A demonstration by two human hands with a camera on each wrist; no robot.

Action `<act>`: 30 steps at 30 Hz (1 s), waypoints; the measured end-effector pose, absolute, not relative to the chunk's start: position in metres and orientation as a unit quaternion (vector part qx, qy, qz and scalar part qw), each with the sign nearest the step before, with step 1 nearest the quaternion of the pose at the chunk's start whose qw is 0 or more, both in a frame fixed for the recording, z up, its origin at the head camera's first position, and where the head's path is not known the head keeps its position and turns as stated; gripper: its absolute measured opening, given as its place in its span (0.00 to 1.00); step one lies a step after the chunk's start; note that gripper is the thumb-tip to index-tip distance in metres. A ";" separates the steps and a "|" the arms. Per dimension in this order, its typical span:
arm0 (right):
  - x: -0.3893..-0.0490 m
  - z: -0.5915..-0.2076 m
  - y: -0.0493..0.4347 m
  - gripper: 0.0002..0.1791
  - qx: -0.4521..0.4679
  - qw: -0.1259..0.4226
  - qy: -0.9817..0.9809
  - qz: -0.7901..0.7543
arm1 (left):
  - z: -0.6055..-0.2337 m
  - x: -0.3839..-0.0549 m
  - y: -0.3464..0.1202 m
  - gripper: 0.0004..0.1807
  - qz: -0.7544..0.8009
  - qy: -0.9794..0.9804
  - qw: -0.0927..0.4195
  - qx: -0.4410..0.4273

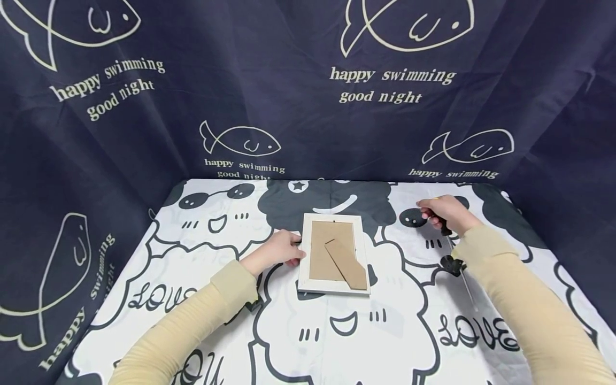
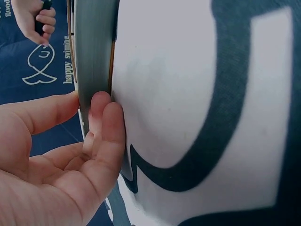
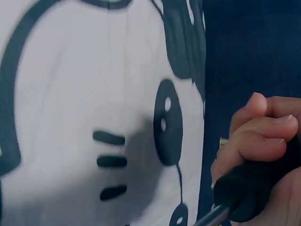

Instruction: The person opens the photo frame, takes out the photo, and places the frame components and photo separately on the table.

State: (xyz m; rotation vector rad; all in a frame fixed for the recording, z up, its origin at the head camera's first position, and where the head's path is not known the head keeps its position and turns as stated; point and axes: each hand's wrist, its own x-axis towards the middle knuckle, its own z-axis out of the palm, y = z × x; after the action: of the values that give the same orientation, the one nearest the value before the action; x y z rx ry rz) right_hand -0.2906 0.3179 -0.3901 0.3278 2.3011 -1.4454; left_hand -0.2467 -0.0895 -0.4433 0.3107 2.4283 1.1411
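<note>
A white picture frame (image 1: 305,256) lies back side up on the patterned cloth, its brown backing board (image 1: 332,235) and slanting easel leg (image 1: 347,264) showing. My left hand (image 1: 276,250) pinches the frame's left side. In the left wrist view, the thumb lies against one face of the frame's edge (image 2: 96,47) and the fingers against the other. Off to the right, above the cloth, my right hand (image 1: 445,211) grips a screwdriver by its black handle (image 3: 244,193). Its metal shaft (image 3: 214,216) leaves the little-finger side of the fist and points back toward me.
White cloth with black sheep drawings (image 1: 337,342) covers the table. Dark blue curtains (image 1: 298,96) printed with fish and lettering hang behind it and at both sides.
</note>
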 end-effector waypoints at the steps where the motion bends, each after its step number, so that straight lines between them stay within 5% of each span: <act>1: -0.292 -0.391 0.322 0.18 0.125 0.195 0.822 -0.521 | -0.444 -0.247 -0.090 0.28 0.413 0.877 0.220 0.111; 30: -0.301 -0.417 0.365 0.15 0.158 0.135 0.841 -0.500 | -0.444 -0.246 -0.089 0.29 0.412 0.877 0.225 0.102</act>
State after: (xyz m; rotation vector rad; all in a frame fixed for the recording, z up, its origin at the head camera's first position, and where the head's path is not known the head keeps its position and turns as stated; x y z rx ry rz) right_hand -0.3011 0.3651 -0.4169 0.4566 2.4357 -1.4487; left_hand -0.2456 -0.0890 -0.4442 0.2815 2.4204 1.1355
